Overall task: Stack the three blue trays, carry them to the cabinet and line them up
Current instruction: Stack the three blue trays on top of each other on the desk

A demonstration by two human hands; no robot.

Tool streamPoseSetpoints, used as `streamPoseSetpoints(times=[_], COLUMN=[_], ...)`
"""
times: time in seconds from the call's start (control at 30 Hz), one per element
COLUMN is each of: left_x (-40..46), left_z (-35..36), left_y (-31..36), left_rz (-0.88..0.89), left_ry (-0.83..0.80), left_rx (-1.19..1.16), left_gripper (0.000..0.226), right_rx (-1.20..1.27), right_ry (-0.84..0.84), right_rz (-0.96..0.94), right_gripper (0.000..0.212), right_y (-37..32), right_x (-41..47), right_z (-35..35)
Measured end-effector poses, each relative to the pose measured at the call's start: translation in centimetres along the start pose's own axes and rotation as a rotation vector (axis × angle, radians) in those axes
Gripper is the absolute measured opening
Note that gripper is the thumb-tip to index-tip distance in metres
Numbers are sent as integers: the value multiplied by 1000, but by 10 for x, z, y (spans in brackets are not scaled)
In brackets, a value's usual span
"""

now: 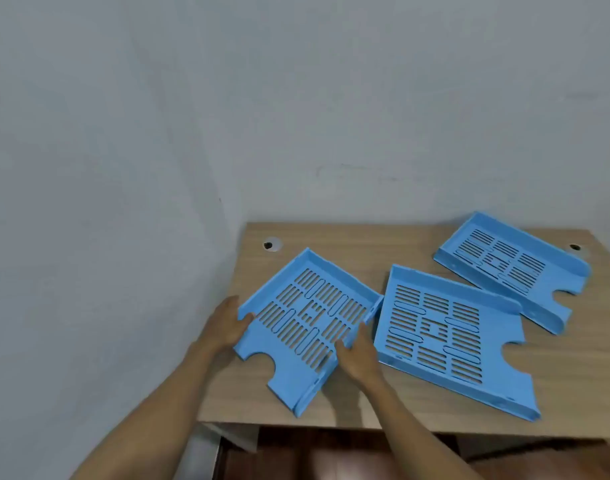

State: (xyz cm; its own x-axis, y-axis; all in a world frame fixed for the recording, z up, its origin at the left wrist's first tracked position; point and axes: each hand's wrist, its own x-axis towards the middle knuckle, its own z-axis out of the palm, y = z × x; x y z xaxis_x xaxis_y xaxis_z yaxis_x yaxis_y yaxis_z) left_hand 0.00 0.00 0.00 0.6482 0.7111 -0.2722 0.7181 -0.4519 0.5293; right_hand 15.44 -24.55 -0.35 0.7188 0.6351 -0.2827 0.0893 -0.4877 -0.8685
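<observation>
A pale grey wall (296,98) fills most of what I can see, meeting in a corner just behind a wooden desk (418,403). The desk has two round cable holes (272,244) near its back edge, one at each end. Nothing lies between the hands and the trays.

Three slotted blue trays sit on the desktop, none stacked yet. The middle tray (445,337) is the biggest in view and lies flat, its left wall touching or almost touching the left tray (307,327). The far tray (511,268) lies at the back right, near the wall, apart from the other two by a narrow strip of bare wood.

Two bare hands hold the left tray, which is turned at an angle. The left hand (224,327) wraps the tray's left wall, thumb hooked over the rim and the fingers beneath, hidden. The right hand (357,355) clasps the right wall, thumb inside on the slotted floor, fingers curled outside against the wall.
</observation>
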Motion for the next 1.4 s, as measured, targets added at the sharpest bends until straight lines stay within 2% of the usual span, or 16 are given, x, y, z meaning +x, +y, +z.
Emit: streamPoseSetpoints(times=[0.07,0.17,0.27,0.37,0.47,0.63,0.7,0.73,0.8,0.9,1.13,1.4], left_x=[8,16,20,26,28,15,9,6,0,-8,-22,-28], left_z=[1,9,19,27,30,31,32,33,36,44,72,81], left_y=[-10,-22,-26,-34,-38,-42,-40,-38,-37,-33,-13,-18], left_rz=[14,-1,-31,-52,-67,-106,-110,-107,-86,-59,-228,-283], left_ry=[0,-25,-2,55,37,23,30,25,-5,-12,125,151], left_rx=[-34,-70,-105,-140,-80,-51,-81,-98,-135,-194,-344,-280], left_gripper=[59,43,44,36,32,7,25,26,14,26,24,17], right_rx=[74,128,136,95,67,29,7,0,-2,2,7,-32], right_ry=[82,131,125,117,133,95,91,87,81,98,59,-3], right_rz=[22,114,173,219,253,261,246,238,213,192,266,195], right_gripper=[44,45,50,49,47,48,50,51,54,51,49,46], right_y=[5,15,24,35,41,37,32,29,23,17,25,18], right_x=[3,4,9,11,15,22,26,29,33,44,56,52], right_z=[15,33,42,51,53,43,36,33,27,16,3,-10])
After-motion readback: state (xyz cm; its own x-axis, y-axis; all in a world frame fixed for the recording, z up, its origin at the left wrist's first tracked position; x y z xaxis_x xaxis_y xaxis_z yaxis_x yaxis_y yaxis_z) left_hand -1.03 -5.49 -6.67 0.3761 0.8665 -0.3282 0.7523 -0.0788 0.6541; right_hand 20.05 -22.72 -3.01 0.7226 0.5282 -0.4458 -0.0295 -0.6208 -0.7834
